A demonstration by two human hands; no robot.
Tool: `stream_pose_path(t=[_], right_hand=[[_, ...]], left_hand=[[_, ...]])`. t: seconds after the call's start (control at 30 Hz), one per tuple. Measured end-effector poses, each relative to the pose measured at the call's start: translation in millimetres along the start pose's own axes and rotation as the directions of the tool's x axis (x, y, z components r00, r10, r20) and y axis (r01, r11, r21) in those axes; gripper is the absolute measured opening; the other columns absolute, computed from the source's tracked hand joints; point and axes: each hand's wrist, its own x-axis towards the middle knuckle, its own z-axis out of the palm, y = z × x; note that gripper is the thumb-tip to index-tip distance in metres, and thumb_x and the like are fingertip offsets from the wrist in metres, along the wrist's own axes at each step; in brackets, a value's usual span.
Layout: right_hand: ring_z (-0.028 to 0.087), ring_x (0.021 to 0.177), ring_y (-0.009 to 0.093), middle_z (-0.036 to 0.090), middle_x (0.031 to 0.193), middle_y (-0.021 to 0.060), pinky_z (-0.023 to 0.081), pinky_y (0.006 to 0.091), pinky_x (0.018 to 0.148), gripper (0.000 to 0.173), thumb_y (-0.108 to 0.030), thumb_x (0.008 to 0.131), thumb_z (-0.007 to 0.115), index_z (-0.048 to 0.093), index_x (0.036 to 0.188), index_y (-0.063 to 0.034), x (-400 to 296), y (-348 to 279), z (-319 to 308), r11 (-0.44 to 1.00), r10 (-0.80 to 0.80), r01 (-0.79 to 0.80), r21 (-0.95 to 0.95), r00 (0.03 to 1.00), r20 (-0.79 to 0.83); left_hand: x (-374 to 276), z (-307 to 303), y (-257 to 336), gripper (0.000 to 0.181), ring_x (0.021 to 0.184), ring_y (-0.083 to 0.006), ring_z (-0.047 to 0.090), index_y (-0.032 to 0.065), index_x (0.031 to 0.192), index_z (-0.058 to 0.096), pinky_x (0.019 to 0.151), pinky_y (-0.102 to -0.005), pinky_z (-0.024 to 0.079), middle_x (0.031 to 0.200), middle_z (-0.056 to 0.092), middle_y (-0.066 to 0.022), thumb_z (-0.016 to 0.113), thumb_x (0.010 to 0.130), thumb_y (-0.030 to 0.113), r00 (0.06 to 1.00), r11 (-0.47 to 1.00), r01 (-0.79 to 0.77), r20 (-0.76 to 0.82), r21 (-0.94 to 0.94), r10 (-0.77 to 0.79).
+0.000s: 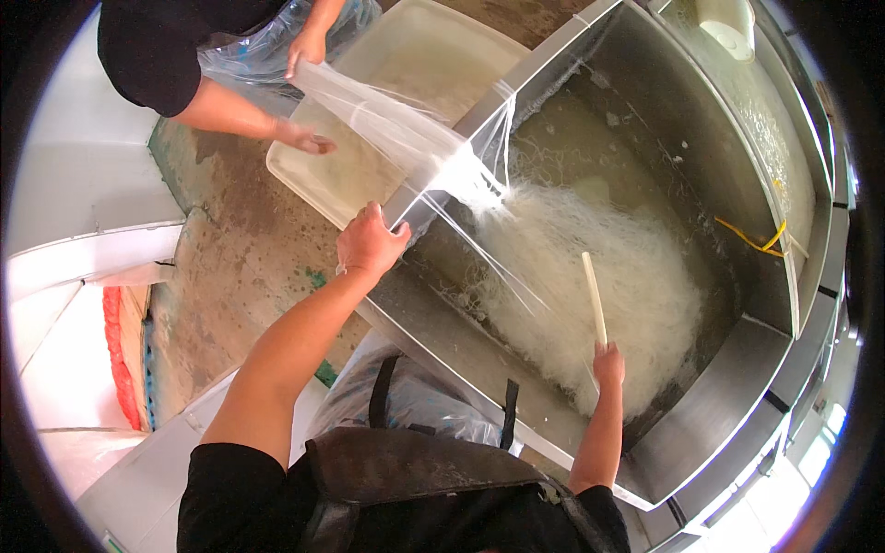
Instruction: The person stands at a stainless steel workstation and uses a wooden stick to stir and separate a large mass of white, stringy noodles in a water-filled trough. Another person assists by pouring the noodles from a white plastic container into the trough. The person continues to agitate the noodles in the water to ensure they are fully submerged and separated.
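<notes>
My left hand (372, 240) grips the rim of a stainless-steel tank (484, 114) at its left corner. My right hand (608, 365) is closed around a pale wooden stick (593, 294), low over the tank. Below it, a large mass of thin white noodle-like strands (594, 276) lies in cloudy water. A bundle of white strands (387, 121) stretches from this mass over the rim, just beyond my left hand, to a co-worker's hand (309, 48). Several loose strands hang over the metal edge. The stick's lower end is hidden by my hand.
A white plastic tub (304, 169) with cloudy liquid stands against the tank's far left side. The co-worker's other hand (311, 140) is over its edge. Beyond a divider, another water-filled compartment (774, 131) holds a white container (726, 27). A yellow strap (750, 238) hangs on the divider.
</notes>
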Motion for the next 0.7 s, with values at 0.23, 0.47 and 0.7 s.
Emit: stream_pose_path(t=[0.23, 0.47, 0.7], right_hand=[[0.057, 0.087, 0.041, 0.06, 0.093, 0.0228, 0.046, 0.0493, 0.074, 0.042, -0.043, 0.088, 0.041, 0.054, 0.097, -0.0033, -9.6, 1.3, 2.9, 1.0, -0.025, 0.025, -0.003, 1.0, -0.004], [0.057, 0.085, 0.041, 0.06, 0.092, 0.0214, 0.046, 0.0496, 0.072, 0.039, -0.042, 0.087, 0.043, 0.051, 0.096, -0.0052, -10.6, -0.3, -1.3, 0.995, -0.098, 0.097, -0.011, 0.993, -0.07], [0.056, 0.081, 0.04, 0.059, 0.087, 0.0194, 0.044, 0.0497, 0.068, 0.029, -0.037, 0.089, 0.044, 0.049, 0.096, -0.0093, -42.4, -78.5, -81.5, 0.971, -0.19, 0.228, 0.065, 0.913, -0.362]], left_hand=[[-1.6, -4.4, -0.7, 0.039, 0.076, -0.0316, 0.06, 0.0048, 0.082, 0.05, 0.065, -0.0415, 0.046, 0.078, 0.06, -0.0122, 0.067, 0.069, 0.037, 1.0, 1.0, -0.007, -0.004, -0.005, 0.006], [0.0, -14.7, 5.0, 0.035, 0.083, -0.0277, 0.059, 0.0055, 0.086, 0.052, 0.068, -0.0392, 0.048, 0.085, 0.059, -0.0105, 0.063, 0.072, 0.036, 0.993, 0.999, 0.047, 0.11, 0.014, -0.048], [1.0, 1.5, -10.3, 0.036, 0.076, -0.031, 0.059, 0.0052, 0.081, 0.051, 0.065, -0.0435, 0.046, 0.08, 0.059, -0.0112, 0.067, 0.069, 0.035, 0.998, 0.998, -0.043, -0.039, -0.049, 0.041]])
